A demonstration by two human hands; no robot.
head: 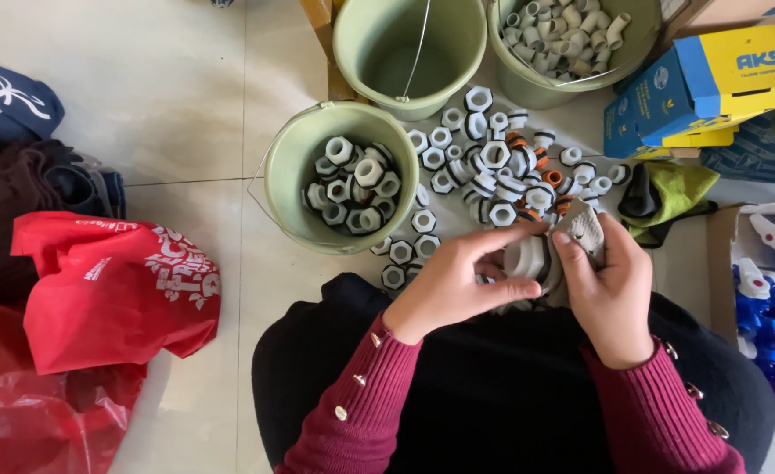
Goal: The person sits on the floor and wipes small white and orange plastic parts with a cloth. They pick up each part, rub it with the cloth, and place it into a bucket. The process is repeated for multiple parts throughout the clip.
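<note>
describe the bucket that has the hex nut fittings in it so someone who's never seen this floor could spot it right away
Start from the three pale green buckets on the tiled floor above the person's hands. Two stand at the top edge; the third bucket sits nearer the person, just left of the loose pile of fittings. It alone holds white and grey hexagonal nuts; one neighbour is empty, the other holds small tubes.

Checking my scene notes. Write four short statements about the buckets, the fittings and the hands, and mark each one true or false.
1. Both hands, left hand and right hand, hold a white round plastic fitting. True.
2. The nearest pale green plastic bucket is empty. False: it holds white hexagonal plastic nuts.
3. Loose nuts lie on the tiled floor. True.
4. The crumpled bag at the left is blue. False: it is red.
</note>
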